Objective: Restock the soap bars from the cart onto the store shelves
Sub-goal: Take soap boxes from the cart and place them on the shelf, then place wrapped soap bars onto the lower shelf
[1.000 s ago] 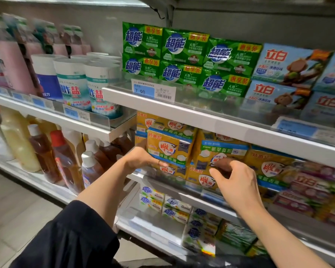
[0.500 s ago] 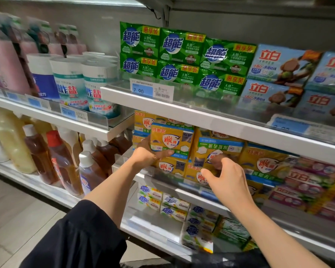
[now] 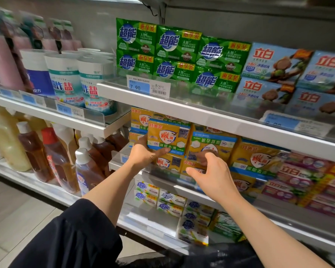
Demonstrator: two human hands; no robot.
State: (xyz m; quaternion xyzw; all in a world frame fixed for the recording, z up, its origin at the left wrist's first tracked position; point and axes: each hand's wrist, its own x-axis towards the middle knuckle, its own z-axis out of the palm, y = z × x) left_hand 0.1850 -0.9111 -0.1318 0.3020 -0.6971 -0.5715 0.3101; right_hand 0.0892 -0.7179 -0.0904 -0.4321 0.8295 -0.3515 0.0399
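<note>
The left hand, its grip closed on a yellow soap pack held lengthwise at the middle shelf front, was nearer than the right hand, whose loose grip touched the upside-down neighbouring pack.

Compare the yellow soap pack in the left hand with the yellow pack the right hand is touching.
The yellow soap pack in the left hand has its print upright; the yellow pack under the right hand has its print upside down. The left hand grips its pack from below, thumb on the front; the right hand only reaches fingers to its pack. Both share yellow wrappers, blue bands and one shelf.
</note>
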